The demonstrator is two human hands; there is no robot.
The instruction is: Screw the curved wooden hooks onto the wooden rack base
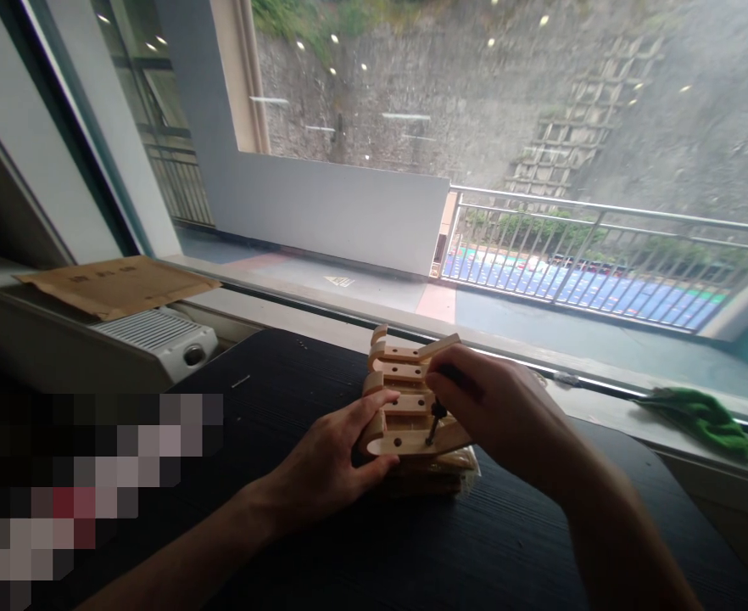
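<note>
your left hand (336, 445) has its grip clamped on the left ends of the pale, curved-ended wooden pieces (413, 443), mid-scene on the black wood-grained surface (285, 382); your right hand's (485, 386) grip wraps the slim, dark driver-like tool (438, 411). brace the near piece firmly, aligning the tool with its right hole.

Ahead and to the left of the left hand (332, 450), a brown envelope (120, 284) lies over a pale unit (158, 335) with a slatted top. Well beyond the right hand (492, 390), outdoors, stand a metal railing (596, 255) and a rough grey rock face (412, 89). To that hand's right, a crumpled green cloth (705, 420) rests on the sill (606, 409).
</note>
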